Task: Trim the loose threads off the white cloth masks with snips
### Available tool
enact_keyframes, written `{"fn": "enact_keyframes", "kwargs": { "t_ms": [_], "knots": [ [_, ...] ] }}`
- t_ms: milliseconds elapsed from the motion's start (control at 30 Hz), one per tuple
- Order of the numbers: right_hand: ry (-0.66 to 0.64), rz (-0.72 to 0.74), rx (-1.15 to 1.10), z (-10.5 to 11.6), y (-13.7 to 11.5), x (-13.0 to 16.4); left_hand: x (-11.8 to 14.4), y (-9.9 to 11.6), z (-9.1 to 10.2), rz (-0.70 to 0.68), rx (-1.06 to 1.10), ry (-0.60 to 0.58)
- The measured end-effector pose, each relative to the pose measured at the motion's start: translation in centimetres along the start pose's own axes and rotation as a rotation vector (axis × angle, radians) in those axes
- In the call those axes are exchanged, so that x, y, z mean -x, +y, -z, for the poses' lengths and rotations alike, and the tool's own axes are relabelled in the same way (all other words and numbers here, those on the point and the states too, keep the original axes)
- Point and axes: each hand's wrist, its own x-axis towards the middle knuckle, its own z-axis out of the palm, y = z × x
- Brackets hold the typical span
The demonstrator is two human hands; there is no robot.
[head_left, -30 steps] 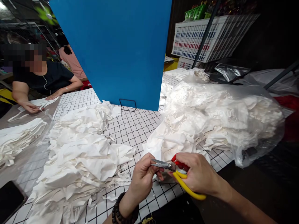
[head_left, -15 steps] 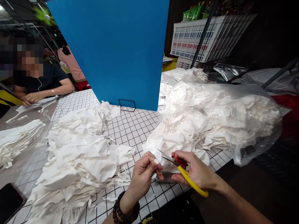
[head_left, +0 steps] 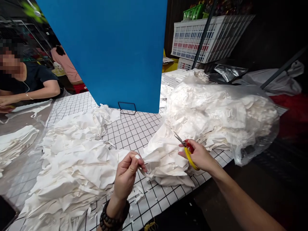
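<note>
My left hand (head_left: 127, 175), with a dark beaded bracelet (head_left: 113, 215) on the wrist, is closed in a pinch on a piece of white cloth (head_left: 150, 160). Scissors (head_left: 190, 157) with yellow and red handles are held in my right hand (head_left: 198, 154), their blades pointing up and left over a pile of white cloth pieces (head_left: 172, 163). The blades stand apart from the cloth in my left hand. To the left of that hand spreads another heap of white cloth pieces (head_left: 79, 166).
A blue board (head_left: 108, 54) stands upright on the grid-patterned tablecloth (head_left: 130, 131). Clear plastic bags (head_left: 240, 112) stuffed with white cloth lie at right, before a white crate (head_left: 199, 38). A co-worker (head_left: 31, 77) sits at left. Small scraps dot the front edge.
My left hand has moved left and slightly down in view with the cloth. My right hand has drawn up and away with the scissors, widening the gap. The view has shifted a little.
</note>
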Motion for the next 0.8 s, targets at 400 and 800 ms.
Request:
{"fn": "enact_keyframes", "kwargs": {
  "t_ms": [400,800],
  "knots": [
    [0.074,0.213,-0.06,-1.7,-2.8,-9.5,-2.5,0.4,5.1,-0.077,0.13,0.259],
    [-0.177,0.154,0.091,-3.4,-0.5,-9.9,-1.0,-3.6,10.8,-0.017,-0.217,0.576]
  ]
}}
